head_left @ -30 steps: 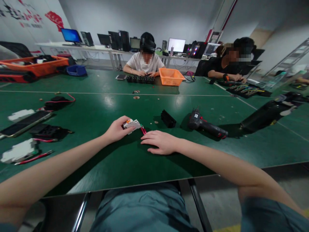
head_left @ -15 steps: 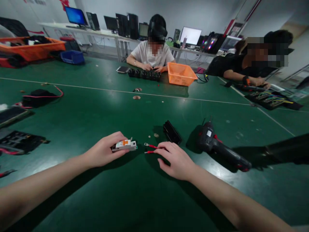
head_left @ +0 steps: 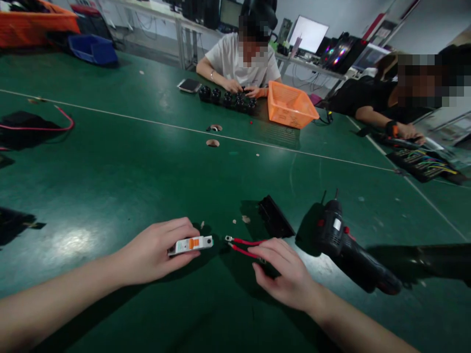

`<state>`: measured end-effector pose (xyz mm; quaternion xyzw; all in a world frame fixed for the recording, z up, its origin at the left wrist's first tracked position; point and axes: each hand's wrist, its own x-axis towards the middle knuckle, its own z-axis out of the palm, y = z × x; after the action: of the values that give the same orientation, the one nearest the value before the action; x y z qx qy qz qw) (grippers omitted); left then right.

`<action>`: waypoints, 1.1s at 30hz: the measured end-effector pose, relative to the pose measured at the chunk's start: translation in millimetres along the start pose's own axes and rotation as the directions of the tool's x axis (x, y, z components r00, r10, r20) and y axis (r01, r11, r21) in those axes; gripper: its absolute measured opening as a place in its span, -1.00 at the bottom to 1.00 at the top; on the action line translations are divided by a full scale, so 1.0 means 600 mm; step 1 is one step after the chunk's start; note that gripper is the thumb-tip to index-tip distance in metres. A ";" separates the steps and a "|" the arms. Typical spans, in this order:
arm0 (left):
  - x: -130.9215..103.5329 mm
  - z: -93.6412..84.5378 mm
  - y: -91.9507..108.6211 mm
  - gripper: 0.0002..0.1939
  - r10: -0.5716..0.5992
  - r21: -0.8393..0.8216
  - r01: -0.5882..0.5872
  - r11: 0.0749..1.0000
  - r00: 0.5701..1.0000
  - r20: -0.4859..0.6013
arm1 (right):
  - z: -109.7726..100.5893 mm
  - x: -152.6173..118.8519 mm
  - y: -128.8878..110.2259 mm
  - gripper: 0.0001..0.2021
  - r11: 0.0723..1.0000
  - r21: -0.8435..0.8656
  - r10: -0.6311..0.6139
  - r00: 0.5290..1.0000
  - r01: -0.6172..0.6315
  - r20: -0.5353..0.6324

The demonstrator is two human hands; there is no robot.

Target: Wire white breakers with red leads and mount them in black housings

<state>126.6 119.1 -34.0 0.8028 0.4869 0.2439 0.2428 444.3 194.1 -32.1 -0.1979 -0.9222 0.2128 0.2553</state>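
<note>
A white circuit breaker with an orange switch (head_left: pixel 194 243) is gripped between the thumb and fingers of my left hand (head_left: pixel 162 252). To its right, a small gap away, are two red wires (head_left: pixel 245 241) with metal lugs at their ends. My right hand (head_left: pixel 285 272) has its fingers closed on these wires, the lugs pointing left toward the breaker. A black plastic piece (head_left: pixel 275 217) lies on the green table (head_left: pixel 147 171) just beyond my right hand. Farther right lies a black cordless drill (head_left: pixel 340 238).
Across the table, one person (head_left: pixel 239 61) handles a row of black round parts (head_left: pixel 228 99) beside an orange basket (head_left: pixel 290 108). Another person's hands are at the right, near a board with colored wires (head_left: pixel 427 164). A blue bin (head_left: pixel 93 49) stands far left.
The view has turned and dipped, so things at the left have slid out of frame. The breaker's orange switch now faces up more squarely. More of the red wires shows beyond my right fingers.
</note>
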 end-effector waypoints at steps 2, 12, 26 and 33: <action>0.000 0.001 -0.001 -0.83 0.006 0.005 -0.006 1.000 1.000 -0.010 | -0.006 -0.001 -0.001 -0.59 0.997 0.076 -0.023 0.993 0.032 -0.112; -0.014 0.017 -0.011 -0.54 -0.019 0.171 0.034 0.985 0.996 -0.089 | 0.011 0.009 0.012 -0.75 0.996 0.006 -0.092 0.988 0.094 -0.125; 0.024 0.039 0.074 -0.64 0.010 0.309 0.020 0.951 0.996 -0.093 | -0.004 -0.037 0.007 -0.94 0.977 -0.210 0.055 0.985 -0.019 0.164; 0.048 0.080 0.062 -0.46 0.103 0.197 -0.055 0.979 0.965 -0.242 | -0.014 -0.044 0.012 -0.93 0.960 -0.274 0.111 0.980 -0.063 0.165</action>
<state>193.4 122.7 -43.0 0.8038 0.5019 0.3057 0.0922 471.7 190.0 -39.4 -0.2509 -0.9520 0.1144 0.1330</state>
